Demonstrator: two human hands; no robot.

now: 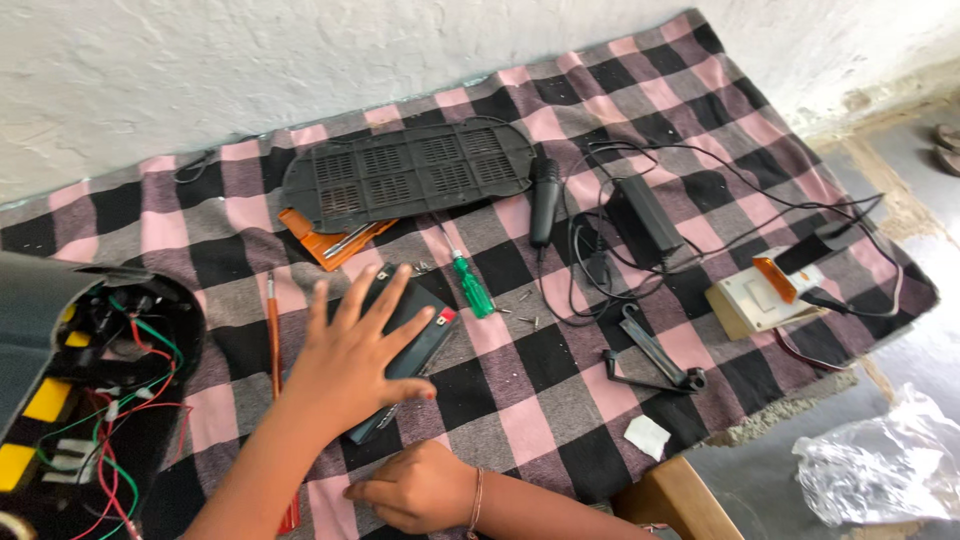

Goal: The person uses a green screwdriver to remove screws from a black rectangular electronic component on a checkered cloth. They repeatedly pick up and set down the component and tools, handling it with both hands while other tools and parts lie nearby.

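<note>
The left hand (350, 360) lies flat with its fingers spread apart on one black battery (400, 345), which rests on the checked cloth (520, 400) near the middle of the scene. The right hand (415, 488) sits just near of it, fingers curled together into a loose fist with knuckles on the cloth; whether it holds anything cannot be told. A thin bracelet (476, 500) circles its wrist.

Left of the battery lies one long red-handled tool (274, 340), partly hidden under the left arm. To the right lies one green-handled screwdriver (470, 285), with a few small screws (520, 312) scattered beside it. Farther off sits one black vented cover (405, 172), resting partly on an orange plate (325, 240).

Right of that lie one black microphone (543, 200), one black adapter (645, 215) amid tangled cables, one black bracket (650, 360) and one white box (765, 300). At the far left stands one open device (90, 400) full of red, green and black wires. A crumpled plastic bag (880, 460) lies on the floor at the right.
</note>
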